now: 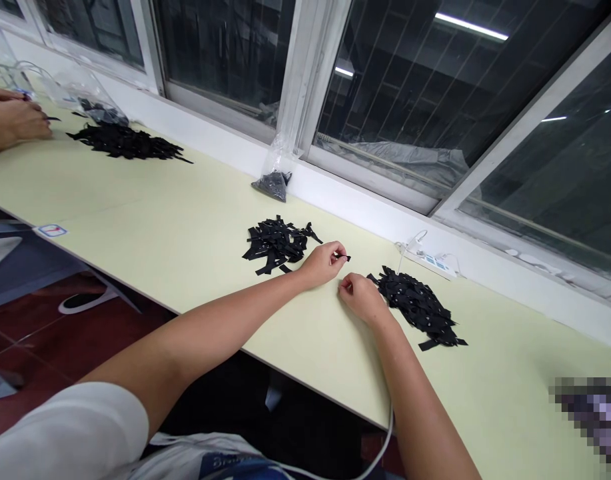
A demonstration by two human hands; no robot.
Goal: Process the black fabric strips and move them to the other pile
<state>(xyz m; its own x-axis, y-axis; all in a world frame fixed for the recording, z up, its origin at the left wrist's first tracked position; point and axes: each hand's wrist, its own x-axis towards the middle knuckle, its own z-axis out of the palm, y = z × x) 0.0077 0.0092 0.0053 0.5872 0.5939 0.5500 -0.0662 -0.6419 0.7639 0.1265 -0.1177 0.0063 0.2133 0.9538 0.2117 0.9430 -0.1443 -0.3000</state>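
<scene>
My left hand (pixel 322 264) pinches a short black fabric strip (pixel 348 258) above the table, its dark end poking out past the fingertips. Close by, my right hand (pixel 364 299) has thumb and fingers pressed together; whatever they hold, if anything, is too small to make out. The two hands are apart. Beside my left hand lies a loose pile of black strips (pixel 275 243), several with small light specks. A denser heap of black strips (pixel 419 305) lies just to the right of my right hand.
A clear plastic bag (pixel 274 184) of dark small parts leans by the window wall. A white power strip (pixel 430 262) with cables sits behind the right heap. At far left, another person's hands (pixel 15 123) work near a third black pile (pixel 128 142). A pixelated patch covers the lower right.
</scene>
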